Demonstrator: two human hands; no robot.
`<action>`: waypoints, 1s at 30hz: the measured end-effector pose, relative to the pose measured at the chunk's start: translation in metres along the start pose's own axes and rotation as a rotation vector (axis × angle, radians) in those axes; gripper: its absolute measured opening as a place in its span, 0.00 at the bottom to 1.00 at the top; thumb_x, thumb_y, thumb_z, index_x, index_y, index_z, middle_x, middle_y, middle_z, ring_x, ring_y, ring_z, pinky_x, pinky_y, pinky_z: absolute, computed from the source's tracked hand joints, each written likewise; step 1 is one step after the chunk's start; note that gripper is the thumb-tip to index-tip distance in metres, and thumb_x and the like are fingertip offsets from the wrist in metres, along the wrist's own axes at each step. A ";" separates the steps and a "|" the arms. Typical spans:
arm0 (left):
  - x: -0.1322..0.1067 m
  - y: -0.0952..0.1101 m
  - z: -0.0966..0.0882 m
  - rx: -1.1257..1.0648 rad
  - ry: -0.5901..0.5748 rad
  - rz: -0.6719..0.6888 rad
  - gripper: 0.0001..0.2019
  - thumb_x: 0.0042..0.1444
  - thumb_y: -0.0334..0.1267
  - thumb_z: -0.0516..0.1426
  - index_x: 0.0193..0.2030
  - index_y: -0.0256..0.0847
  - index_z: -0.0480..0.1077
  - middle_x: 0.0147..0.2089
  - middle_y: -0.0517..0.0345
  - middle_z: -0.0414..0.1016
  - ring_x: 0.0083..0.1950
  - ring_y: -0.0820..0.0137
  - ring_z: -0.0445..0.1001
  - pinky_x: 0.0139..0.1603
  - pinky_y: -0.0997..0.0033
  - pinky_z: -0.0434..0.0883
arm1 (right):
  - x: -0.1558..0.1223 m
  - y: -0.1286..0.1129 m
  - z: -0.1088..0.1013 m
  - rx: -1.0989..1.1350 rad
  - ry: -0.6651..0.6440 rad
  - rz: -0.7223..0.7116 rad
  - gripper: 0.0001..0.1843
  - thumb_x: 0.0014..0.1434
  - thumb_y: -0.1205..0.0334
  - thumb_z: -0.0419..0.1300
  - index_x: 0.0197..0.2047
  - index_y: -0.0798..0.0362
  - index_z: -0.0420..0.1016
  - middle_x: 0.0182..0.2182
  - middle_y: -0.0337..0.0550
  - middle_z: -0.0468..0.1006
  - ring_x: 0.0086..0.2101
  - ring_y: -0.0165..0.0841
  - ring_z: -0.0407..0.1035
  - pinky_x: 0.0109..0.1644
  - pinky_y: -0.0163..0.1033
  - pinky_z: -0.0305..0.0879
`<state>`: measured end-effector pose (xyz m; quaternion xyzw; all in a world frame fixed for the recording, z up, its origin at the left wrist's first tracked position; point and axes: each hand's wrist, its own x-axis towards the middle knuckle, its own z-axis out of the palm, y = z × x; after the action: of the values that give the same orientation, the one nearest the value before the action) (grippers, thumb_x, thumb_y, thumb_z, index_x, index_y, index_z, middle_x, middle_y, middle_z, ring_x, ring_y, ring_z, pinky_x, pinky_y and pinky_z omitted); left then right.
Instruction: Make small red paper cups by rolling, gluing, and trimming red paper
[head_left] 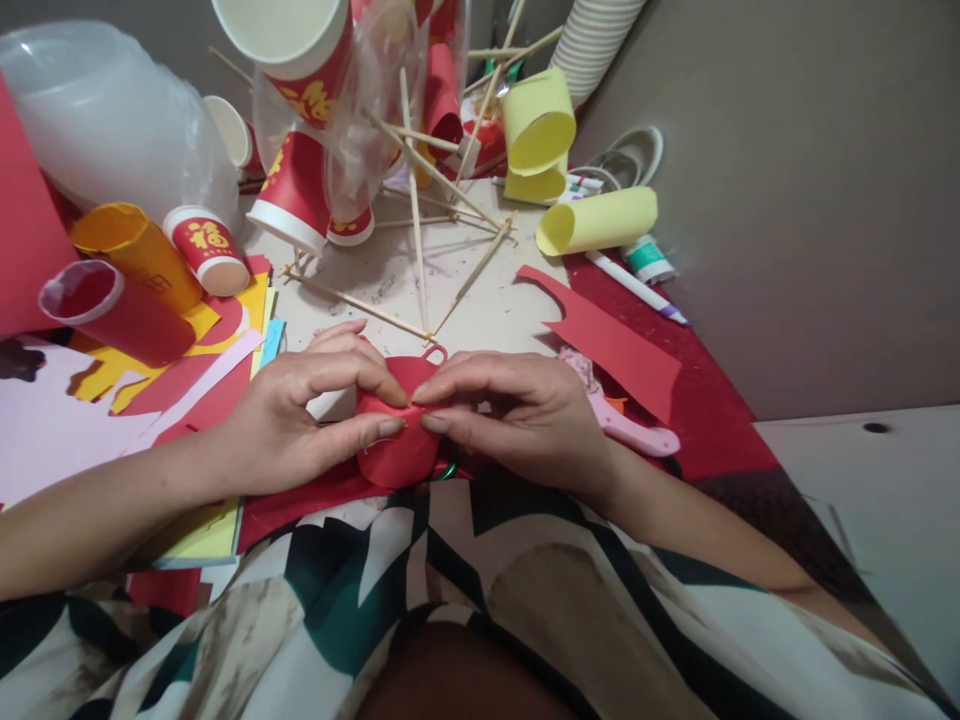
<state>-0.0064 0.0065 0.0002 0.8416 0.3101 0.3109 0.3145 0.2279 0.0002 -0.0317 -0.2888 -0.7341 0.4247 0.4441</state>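
Observation:
Near the front edge of the table I hold a curved red paper piece (397, 458) between both hands. The thumb and forefinger of my left hand (315, 400) pinch its upper middle from the left. My right hand (517, 405) does the same from the right, and the fingertips of the two hands almost meet. A small red loop (435, 353) sticks up at the far edge of the paper. Beside my right hand lies a pink-handled tool (637, 433), its other end partly hidden. A jagged red paper offcut (607, 345) rests just beyond it.
Thin wooden sticks (418, 240) form a joined frame behind my hands. Red paper cups (292, 190), yellow paper tubes (600, 220) and a marker (637, 287) stand or lie around it. Colored paper sheets (67, 430) cover the left side, near a clear plastic bag (112, 120).

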 end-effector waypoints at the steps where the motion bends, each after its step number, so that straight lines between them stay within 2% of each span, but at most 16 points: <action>1: 0.000 0.000 0.000 0.008 0.007 0.001 0.06 0.57 0.34 0.67 0.40 0.42 0.76 0.38 0.60 0.80 0.40 0.71 0.76 0.65 0.58 0.66 | 0.000 0.000 0.000 0.002 -0.002 0.002 0.05 0.61 0.65 0.67 0.41 0.51 0.84 0.33 0.41 0.84 0.27 0.27 0.72 0.30 0.33 0.68; 5: 0.000 0.002 0.000 0.017 0.011 0.007 0.07 0.57 0.36 0.67 0.42 0.44 0.77 0.37 0.60 0.81 0.40 0.71 0.78 0.71 0.54 0.62 | 0.000 -0.002 0.000 -0.019 0.016 0.029 0.05 0.61 0.64 0.68 0.41 0.51 0.84 0.30 0.39 0.82 0.25 0.25 0.70 0.28 0.31 0.67; 10: 0.001 0.003 0.001 0.020 0.033 -0.001 0.08 0.56 0.41 0.67 0.41 0.45 0.77 0.35 0.59 0.82 0.38 0.68 0.78 0.67 0.52 0.67 | 0.000 -0.005 -0.001 -0.017 0.027 0.015 0.04 0.59 0.66 0.69 0.39 0.51 0.84 0.29 0.38 0.81 0.25 0.25 0.69 0.28 0.30 0.68; 17: -0.002 0.004 0.001 0.088 0.007 0.016 0.05 0.58 0.37 0.66 0.41 0.42 0.76 0.34 0.59 0.80 0.40 0.70 0.78 0.70 0.54 0.62 | 0.001 -0.003 -0.002 -0.095 -0.012 -0.041 0.04 0.61 0.63 0.68 0.40 0.52 0.84 0.28 0.39 0.81 0.25 0.26 0.70 0.28 0.31 0.67; 21: -0.002 0.004 0.000 0.109 -0.007 0.010 0.06 0.59 0.38 0.66 0.41 0.41 0.77 0.34 0.59 0.80 0.40 0.70 0.79 0.72 0.54 0.59 | -0.001 -0.003 0.000 -0.055 0.021 -0.012 0.05 0.61 0.64 0.68 0.41 0.50 0.83 0.31 0.37 0.81 0.25 0.24 0.69 0.28 0.30 0.68; 25: 0.000 0.005 0.001 0.129 0.000 0.010 0.08 0.58 0.40 0.67 0.42 0.42 0.76 0.35 0.58 0.81 0.41 0.68 0.79 0.69 0.54 0.62 | -0.001 -0.003 0.001 -0.054 0.031 -0.014 0.02 0.61 0.65 0.68 0.39 0.51 0.82 0.29 0.37 0.80 0.25 0.23 0.68 0.28 0.29 0.67; 30: 0.000 0.007 0.004 0.155 0.021 0.046 0.05 0.60 0.39 0.65 0.39 0.41 0.75 0.32 0.60 0.80 0.37 0.69 0.78 0.65 0.55 0.67 | 0.000 -0.003 0.000 -0.119 0.006 -0.054 0.02 0.61 0.64 0.68 0.38 0.53 0.82 0.28 0.39 0.79 0.25 0.25 0.70 0.28 0.30 0.66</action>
<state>-0.0010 0.0013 0.0027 0.8671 0.3168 0.3019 0.2381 0.2274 -0.0015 -0.0292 -0.2959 -0.7643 0.3672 0.4397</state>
